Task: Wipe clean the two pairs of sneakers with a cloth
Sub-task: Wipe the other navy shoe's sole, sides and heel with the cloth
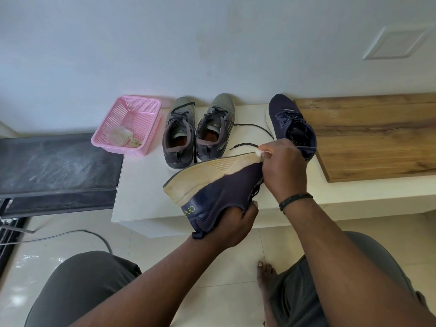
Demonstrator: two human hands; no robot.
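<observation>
knees in dark shorts fill the bottom edge, with a bare foot on the pale floor tiles between them. left hand grips the heel end of a navy sneaker, fingers curled under the collar, holding it tilted on its side with the cream sole turned up and away. right hand is closed at the toe end, fingers pinching a small white cloth against the sole edge; a dark band sits on that wrist. this hand and forearm cover the toe and part of the laces.

second navy sneaker stands upright on the white ledge, just beside the wooden panel, its heel partly hidden behind the right hand. grey pair stands side by side near the wall, one loose lace trailing towards the navy sneaker. pink basket sits left of the grey pair, a crumpled rag inside. dark slab lies further left; grey cable runs over the floor.
</observation>
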